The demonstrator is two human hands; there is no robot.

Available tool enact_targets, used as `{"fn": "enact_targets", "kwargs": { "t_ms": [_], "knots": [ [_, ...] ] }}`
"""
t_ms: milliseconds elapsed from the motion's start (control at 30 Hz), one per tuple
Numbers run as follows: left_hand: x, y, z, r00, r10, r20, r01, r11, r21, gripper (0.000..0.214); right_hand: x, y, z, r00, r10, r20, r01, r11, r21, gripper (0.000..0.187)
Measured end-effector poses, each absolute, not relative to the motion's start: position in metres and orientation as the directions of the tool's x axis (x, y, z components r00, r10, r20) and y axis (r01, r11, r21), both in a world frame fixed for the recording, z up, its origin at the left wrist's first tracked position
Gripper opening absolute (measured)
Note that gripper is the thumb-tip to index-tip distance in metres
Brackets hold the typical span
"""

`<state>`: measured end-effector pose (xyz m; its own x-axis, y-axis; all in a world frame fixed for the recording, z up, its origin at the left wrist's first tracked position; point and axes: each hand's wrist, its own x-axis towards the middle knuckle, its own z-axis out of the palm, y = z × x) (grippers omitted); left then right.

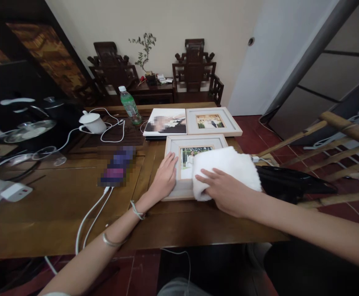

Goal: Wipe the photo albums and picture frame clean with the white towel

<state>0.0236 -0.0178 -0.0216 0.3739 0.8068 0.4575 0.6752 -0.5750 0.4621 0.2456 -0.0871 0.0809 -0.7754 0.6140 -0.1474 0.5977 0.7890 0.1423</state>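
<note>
A light wooden picture frame with a pale mat and a small photo lies flat on the table in front of me. My left hand is at its left edge, fingers close together and gripping along the border. My right hand holds a folded, fluffy white towel against the right part of the frame. The towel covers that side and some of the photo. Just behind lie a second picture frame and a white-edged photo panel, side by side.
On the wooden table are a phone with white cables, a green-labelled bottle, a lidded white cup and a glass-lidded pan. A black bag sits at the right, near a wooden chair.
</note>
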Motion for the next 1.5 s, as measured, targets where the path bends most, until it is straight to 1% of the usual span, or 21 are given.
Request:
{"fn": "enact_targets", "kwargs": {
  "t_ms": [167,300,433,533,633,700,800,933,1067,1200,1267,1333,1433,1500],
  "knots": [
    [0.022,-0.016,-0.024,0.328,0.837,0.439,0.645,-0.538,0.543,0.042,0.199,-0.076,0.074,-0.844,0.52,-0.127,0.506,0.853,0.128,0.022],
    [0.02,-0.016,-0.024,0.327,0.838,0.436,0.636,-0.537,0.555,0.043,0.19,-0.075,0.073,-0.845,0.521,-0.123,0.508,0.853,0.121,0.024],
    [0.021,-0.017,-0.023,0.339,0.826,0.45,0.649,-0.552,0.524,0.043,0.214,-0.084,0.079,-0.803,0.575,-0.157,0.563,0.818,0.12,0.024],
    [0.023,-0.018,-0.023,0.343,0.814,0.469,0.644,-0.567,0.513,0.044,0.247,-0.092,0.086,-0.726,0.659,-0.199,0.648,0.752,0.125,0.023],
    [0.023,-0.018,-0.024,0.356,0.809,0.468,0.653,-0.573,0.494,0.044,0.279,-0.099,0.091,-0.629,0.753,-0.192,0.738,0.656,0.154,0.021],
    [0.022,-0.017,-0.024,0.374,0.805,0.462,0.659,-0.58,0.478,0.044,0.294,-0.101,0.092,-0.593,0.787,-0.169,0.769,0.616,0.17,0.023],
    [0.021,-0.016,-0.024,0.4,0.793,0.459,0.66,-0.597,0.456,0.044,0.304,-0.095,0.091,-0.586,0.799,-0.137,0.778,0.601,0.183,0.029],
    [0.02,-0.016,-0.023,0.415,0.788,0.456,0.666,-0.604,0.438,0.043,0.309,-0.065,0.084,-0.562,0.814,-0.146,0.782,0.581,0.227,0.031],
    [0.02,-0.016,-0.023,0.411,0.784,0.465,0.655,-0.609,0.448,0.044,0.315,-0.022,0.077,-0.551,0.83,-0.092,0.78,0.551,0.297,0.04],
    [0.021,-0.016,-0.024,0.392,0.788,0.474,0.651,-0.602,0.463,0.043,0.301,0.01,0.082,-0.534,0.844,-0.053,0.79,0.521,0.323,0.046],
    [0.021,-0.016,-0.025,0.382,0.789,0.481,0.65,-0.6,0.467,0.043,0.279,0.018,0.086,-0.566,0.824,-0.005,0.771,0.532,0.35,0.046],
    [0.021,-0.016,-0.024,0.38,0.787,0.487,0.647,-0.602,0.468,0.042,0.252,0.023,0.086,-0.642,0.766,0.031,0.718,0.587,0.374,0.045],
    [0.022,-0.016,-0.022,0.382,0.794,0.473,0.651,-0.594,0.472,0.041,0.212,0.03,0.076,-0.757,0.653,0.022,0.61,0.695,0.38,0.037],
    [0.022,-0.016,-0.022,0.379,0.805,0.456,0.661,-0.58,0.475,0.04,0.196,0.038,0.064,-0.772,0.636,0.008,0.59,0.713,0.379,0.033]
  ]
}}
